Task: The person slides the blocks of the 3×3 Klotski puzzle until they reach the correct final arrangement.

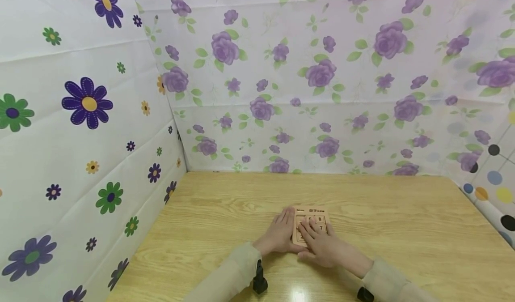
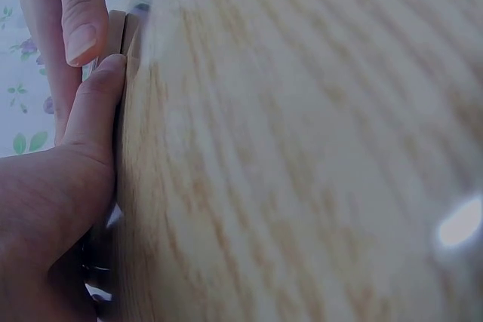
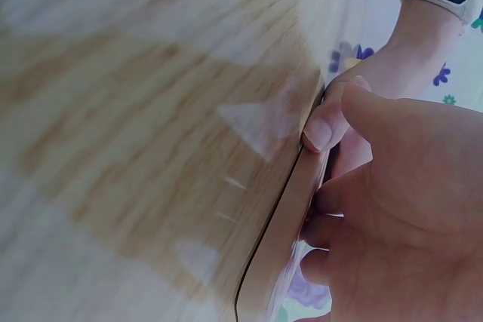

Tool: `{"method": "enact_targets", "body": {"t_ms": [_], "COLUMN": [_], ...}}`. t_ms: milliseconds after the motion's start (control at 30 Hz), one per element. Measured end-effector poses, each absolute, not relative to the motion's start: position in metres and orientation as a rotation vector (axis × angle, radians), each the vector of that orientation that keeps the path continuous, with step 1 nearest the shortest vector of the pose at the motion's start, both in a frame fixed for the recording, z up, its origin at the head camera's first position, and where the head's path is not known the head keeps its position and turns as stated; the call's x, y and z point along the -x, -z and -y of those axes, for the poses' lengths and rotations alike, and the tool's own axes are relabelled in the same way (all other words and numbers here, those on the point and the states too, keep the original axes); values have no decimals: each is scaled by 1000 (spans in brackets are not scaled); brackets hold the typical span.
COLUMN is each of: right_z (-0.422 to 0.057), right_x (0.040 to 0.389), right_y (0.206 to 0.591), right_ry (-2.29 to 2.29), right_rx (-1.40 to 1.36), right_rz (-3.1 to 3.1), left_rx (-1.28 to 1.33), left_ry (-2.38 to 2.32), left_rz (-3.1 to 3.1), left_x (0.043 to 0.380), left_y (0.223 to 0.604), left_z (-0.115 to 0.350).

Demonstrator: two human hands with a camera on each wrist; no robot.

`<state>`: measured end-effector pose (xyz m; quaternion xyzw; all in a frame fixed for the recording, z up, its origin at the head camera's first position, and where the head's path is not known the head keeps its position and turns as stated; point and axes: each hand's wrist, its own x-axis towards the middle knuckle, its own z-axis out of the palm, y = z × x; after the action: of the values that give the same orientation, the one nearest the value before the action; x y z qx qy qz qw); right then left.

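Note:
A wooden number sliding puzzle [image 1: 320,219] lies flat on the table, its square tiles set inside a raised frame with dark print along the far side. My left hand [image 1: 279,236] holds the frame, fingers along its left side and thumb at the near edge. My right hand [image 1: 323,247] reaches over the near right part, fingertips on the tiles. Numbers 6, 8 and 7 show; the fingers cover other tiles. In the right wrist view, the left thumb [image 3: 320,132] presses against the frame's near edge [image 3: 278,235], and the right fingers bend over the puzzle.
The wood-grain table [image 1: 225,208] stretches around the puzzle to both sides. A flowered cloth [image 1: 265,69] hangs behind it, another flowered cloth [image 1: 52,154] on the left, and a dotted cloth [image 1: 496,176] at the right. Dark wrist cameras [image 1: 259,280] sit at both cuffs.

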<state>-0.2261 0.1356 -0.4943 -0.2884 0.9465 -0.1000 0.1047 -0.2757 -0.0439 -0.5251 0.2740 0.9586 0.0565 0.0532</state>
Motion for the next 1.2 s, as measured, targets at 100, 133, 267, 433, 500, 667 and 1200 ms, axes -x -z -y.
{"method": "enact_targets", "body": {"t_ms": [100, 133, 267, 433, 500, 667, 1200], "right_z": [-135, -135, -135, -135, -135, -135, -135], "right_x": [224, 224, 223, 222, 222, 222, 214], "right_y": [493, 493, 494, 494, 494, 494, 488], "right_ry": [305, 303, 297, 277, 266, 262, 275], "right_rx": [852, 853, 854, 857, 858, 852, 867], "right_rz": [-2784, -2785, -2792, -2811, -2815, -2815, -2821], "left_rx": [-833, -833, -827, -824, -820, -816, -810], "left_ry": [-173, -178, -186, -193, -192, -183, -238], "left_rz": [-2913, -2912, -2906, -2911, -2909, -2907, -2917], "left_x": [276, 276, 277, 276, 275, 275, 278], "left_y": [525, 525, 525, 525, 524, 524, 529], "left_z": [44, 44, 44, 44, 44, 43, 44]}}
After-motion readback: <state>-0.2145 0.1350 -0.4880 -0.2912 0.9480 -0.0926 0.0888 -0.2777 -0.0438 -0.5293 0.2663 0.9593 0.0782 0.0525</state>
